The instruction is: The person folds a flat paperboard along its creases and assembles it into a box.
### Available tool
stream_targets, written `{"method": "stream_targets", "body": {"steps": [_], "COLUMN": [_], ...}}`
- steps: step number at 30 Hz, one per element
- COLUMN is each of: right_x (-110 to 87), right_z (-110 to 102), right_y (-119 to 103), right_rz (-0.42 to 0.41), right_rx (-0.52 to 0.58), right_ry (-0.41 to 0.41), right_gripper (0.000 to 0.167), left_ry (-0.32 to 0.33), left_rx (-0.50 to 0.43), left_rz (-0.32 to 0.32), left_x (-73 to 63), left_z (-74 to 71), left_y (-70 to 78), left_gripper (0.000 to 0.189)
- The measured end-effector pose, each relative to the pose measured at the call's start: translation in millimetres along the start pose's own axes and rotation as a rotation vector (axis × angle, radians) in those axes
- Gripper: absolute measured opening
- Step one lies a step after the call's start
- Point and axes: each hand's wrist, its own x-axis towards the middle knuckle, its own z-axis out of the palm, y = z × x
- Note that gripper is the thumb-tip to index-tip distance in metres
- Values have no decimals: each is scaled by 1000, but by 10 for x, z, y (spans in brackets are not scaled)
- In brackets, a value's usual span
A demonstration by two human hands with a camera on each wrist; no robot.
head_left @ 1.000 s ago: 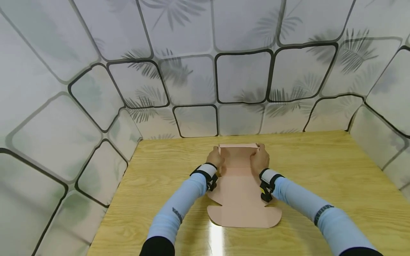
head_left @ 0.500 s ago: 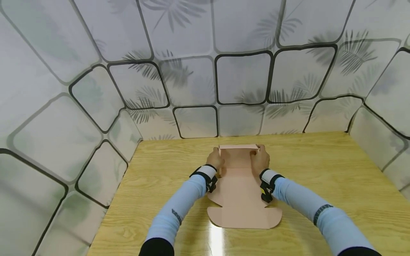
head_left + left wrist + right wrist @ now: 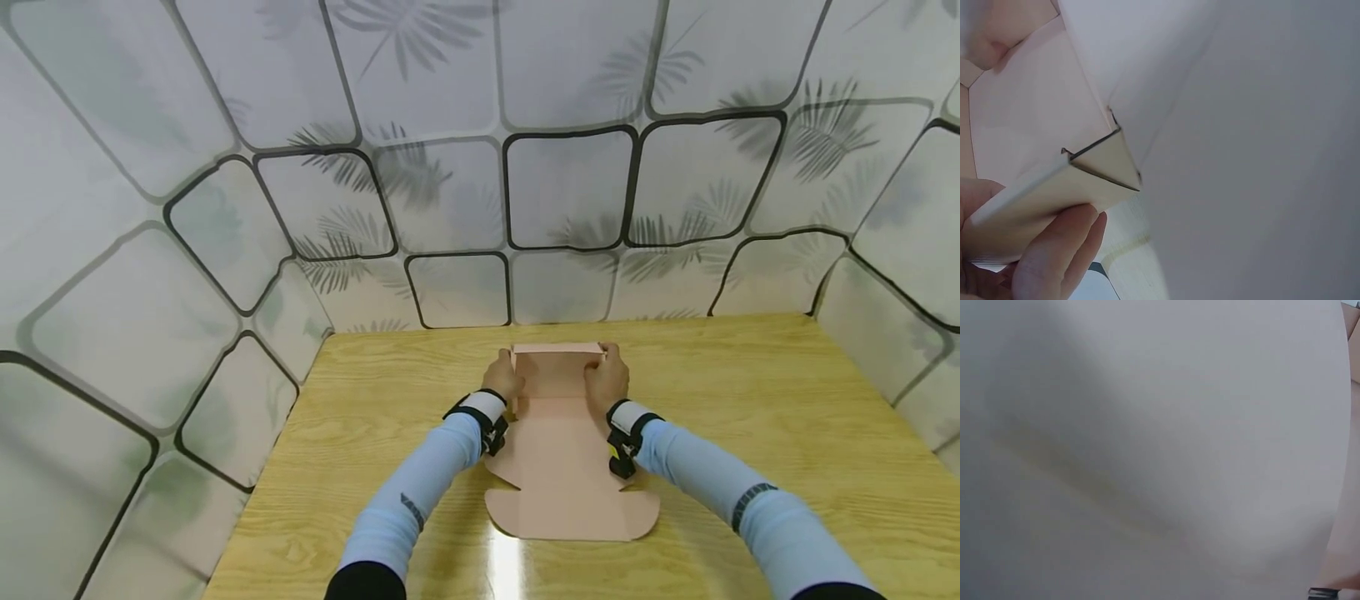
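A pinkish-brown cardboard box (image 3: pixel 566 467), partly folded, lies on the wooden table in the head view. Its far end stands up as low walls, while the near panel with two rounded flaps lies flat. My left hand (image 3: pixel 503 375) grips the far left side wall. In the left wrist view its fingers (image 3: pixel 1054 250) curl round the folded wall (image 3: pixel 1029 206), thumb on the inner side. At the far right corner my right hand (image 3: pixel 608 379) pinches the other side wall, thumb inside. Blurred cardboard fills most of the right wrist view, and that hand barely shows there.
The wooden table (image 3: pixel 360 433) reaches back to a wall covering (image 3: pixel 566 192) with a leaf and rounded-block pattern, which also rises on both sides. A bright reflection (image 3: pixel 506 567) lies on the table in front of the box.
Both hands keep their hold on the far corners, and the box stays put. The whole head view has shifted slightly, with everything a little lower in it.
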Motion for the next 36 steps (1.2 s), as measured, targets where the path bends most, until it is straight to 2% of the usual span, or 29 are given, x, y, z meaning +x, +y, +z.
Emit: {"method": "stream_targets", "body": {"steps": [4, 8, 19, 26, 29, 31, 33, 35, 36], "right_x": [-11, -9, 38, 56, 86, 92, 91, 101, 112], "right_z": [-8, -6, -12, -16, -28, -61, -115, -199, -254], "right_y": [-8, -13, 68, 57, 73, 76, 83, 66, 42], "right_rz": [24, 13, -76, -158, -124, -72, 3, 78, 110], "right_rx": [30, 38, 2, -17, 0, 42, 118, 159, 163], "right_ry": [-20, -29, -35, -33, -97, -174, -278, -421, -509], "right_gripper": [39, 39, 43, 36, 40, 46, 56, 73, 82], "left_ry": [0, 13, 4, 12, 16, 9, -3, -22, -12], "left_rx": [-21, -14, 11, 15, 9, -5, -23, -55, -52], "left_rz": [-2, 0, 10, 5, 10, 14, 28, 39, 69], "left_x": [-15, -21, 20, 61, 66, 59, 44, 34, 246], "left_z": [-2, -6, -4, -6, 3, 7, 10, 9, 170], "left_y": [-7, -9, 31, 29, 12, -4, -27, -57, -243], "left_gripper": [59, 59, 56, 56, 54, 53, 55, 57, 62]}}
